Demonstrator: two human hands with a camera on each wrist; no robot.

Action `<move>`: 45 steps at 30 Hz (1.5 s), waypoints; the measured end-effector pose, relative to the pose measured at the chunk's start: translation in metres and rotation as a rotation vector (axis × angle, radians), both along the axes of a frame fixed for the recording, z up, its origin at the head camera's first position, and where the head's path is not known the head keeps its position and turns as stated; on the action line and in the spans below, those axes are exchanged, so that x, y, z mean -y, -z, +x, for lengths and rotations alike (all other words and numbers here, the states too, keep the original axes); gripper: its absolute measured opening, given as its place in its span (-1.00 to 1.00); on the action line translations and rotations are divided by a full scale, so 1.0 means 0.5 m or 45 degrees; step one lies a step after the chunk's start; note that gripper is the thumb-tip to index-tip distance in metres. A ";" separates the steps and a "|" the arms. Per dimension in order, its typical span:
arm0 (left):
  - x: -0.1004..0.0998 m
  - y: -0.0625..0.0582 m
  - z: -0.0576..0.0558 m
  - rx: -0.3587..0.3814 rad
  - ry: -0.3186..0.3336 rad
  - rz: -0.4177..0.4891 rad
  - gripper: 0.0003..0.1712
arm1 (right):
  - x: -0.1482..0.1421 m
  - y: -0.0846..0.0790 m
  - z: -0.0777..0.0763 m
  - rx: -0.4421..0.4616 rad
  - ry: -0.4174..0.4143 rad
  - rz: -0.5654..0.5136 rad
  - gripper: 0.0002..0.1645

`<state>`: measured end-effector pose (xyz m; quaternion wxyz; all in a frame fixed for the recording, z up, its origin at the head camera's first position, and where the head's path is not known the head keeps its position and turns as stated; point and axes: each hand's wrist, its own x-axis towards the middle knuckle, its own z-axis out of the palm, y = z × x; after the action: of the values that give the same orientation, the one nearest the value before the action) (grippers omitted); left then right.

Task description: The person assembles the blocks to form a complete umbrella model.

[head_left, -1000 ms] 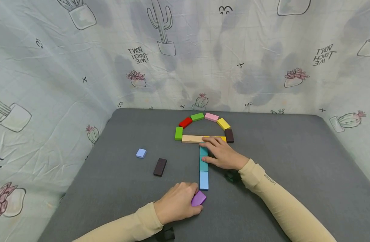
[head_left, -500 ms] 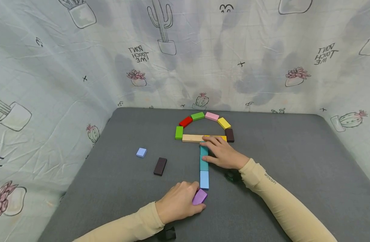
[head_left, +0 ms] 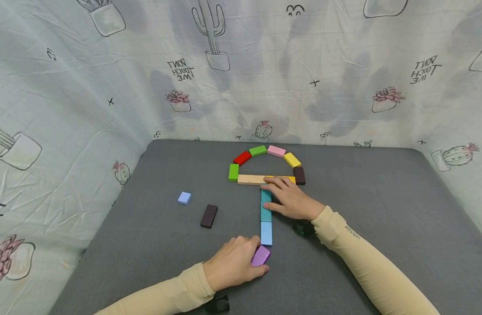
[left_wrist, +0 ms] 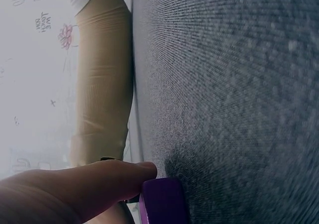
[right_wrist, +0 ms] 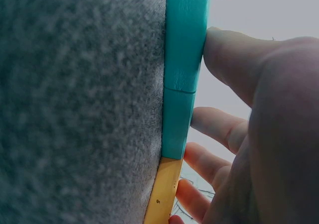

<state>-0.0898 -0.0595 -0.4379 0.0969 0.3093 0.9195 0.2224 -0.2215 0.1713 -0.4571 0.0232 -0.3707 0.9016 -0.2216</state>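
Observation:
My left hand point(head_left: 234, 264) pinches a purple block point(head_left: 261, 256) between thumb and fingers, tilted at the near end of a light blue block point(head_left: 266, 233). In the left wrist view the thumb lies against the purple block point(left_wrist: 164, 201). My right hand point(head_left: 293, 199) rests its fingertips on top of two teal blocks point(head_left: 266, 214) and the yellow-orange block point(head_left: 288, 179) beyond them. The right wrist view shows the thumb on one teal block point(right_wrist: 187, 35) and other fingertips along the second teal block and the yellow-orange block point(right_wrist: 162, 189). The teal and light blue blocks form a straight column.
A natural wood block point(head_left: 250, 180) continues the crossbar leftward. Above it arch green point(head_left: 233, 172), red point(head_left: 242, 158), pink point(head_left: 276, 151), yellow point(head_left: 292, 159) and dark brown point(head_left: 299, 176) blocks, among others. A small blue block point(head_left: 184, 198) and a dark brown block point(head_left: 209, 216) lie loose at left.
My left hand has shifted slightly right and up with the purple block, bringing it closer to the light blue block's end. The right hand has stayed on the teal blocks.

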 end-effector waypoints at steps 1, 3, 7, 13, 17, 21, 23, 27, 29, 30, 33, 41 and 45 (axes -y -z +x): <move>0.000 0.000 0.000 -0.002 -0.001 0.002 -0.62 | 0.000 0.000 0.000 0.000 -0.001 -0.001 -0.29; 0.000 0.001 0.000 -0.002 -0.006 0.005 -0.62 | 0.000 0.001 0.000 0.001 0.000 -0.001 -0.29; -0.001 0.002 0.001 0.006 -0.011 0.009 -0.62 | 0.000 0.000 0.001 0.009 0.002 -0.002 -0.30; -0.003 0.003 0.002 0.023 -0.014 0.011 -0.62 | 0.000 -0.001 0.003 0.012 0.007 -0.002 -0.30; -0.004 0.004 0.002 0.031 -0.020 0.008 -0.61 | 0.000 0.001 0.002 0.011 0.005 0.001 -0.30; -0.004 0.003 0.002 0.059 -0.028 0.003 -0.58 | 0.000 0.001 0.002 0.010 -0.002 -0.001 -0.30; -0.004 0.003 0.002 0.062 -0.031 0.002 -0.57 | 0.000 0.000 0.003 0.005 -0.004 -0.003 -0.31; -0.004 0.004 0.003 0.050 -0.043 0.010 -0.56 | 0.000 -0.002 0.004 -0.006 -0.007 -0.010 -0.33; -0.001 0.001 0.001 0.066 -0.059 0.018 -0.54 | 0.000 -0.003 0.004 -0.008 -0.008 -0.008 -0.33; 0.001 -0.002 -0.001 0.073 -0.072 0.025 -0.54 | 0.000 -0.003 0.004 -0.009 -0.009 -0.008 -0.33; 0.014 -0.017 -0.018 0.053 -0.113 0.078 -0.58 | -0.001 -0.005 0.003 -0.017 -0.005 -0.004 -0.33; 0.109 -0.045 -0.091 -0.417 -0.212 0.050 -0.58 | -0.001 -0.007 0.004 0.001 -0.002 -0.008 -0.32; 0.168 -0.042 -0.124 -0.473 -0.127 -0.022 -0.40 | -0.001 -0.006 0.004 0.003 -0.011 -0.011 -0.32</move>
<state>-0.1515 -0.1436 -0.4170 -0.0832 0.2982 0.9376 0.1582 -0.2195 0.1716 -0.4540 0.0237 -0.3743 0.8991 -0.2259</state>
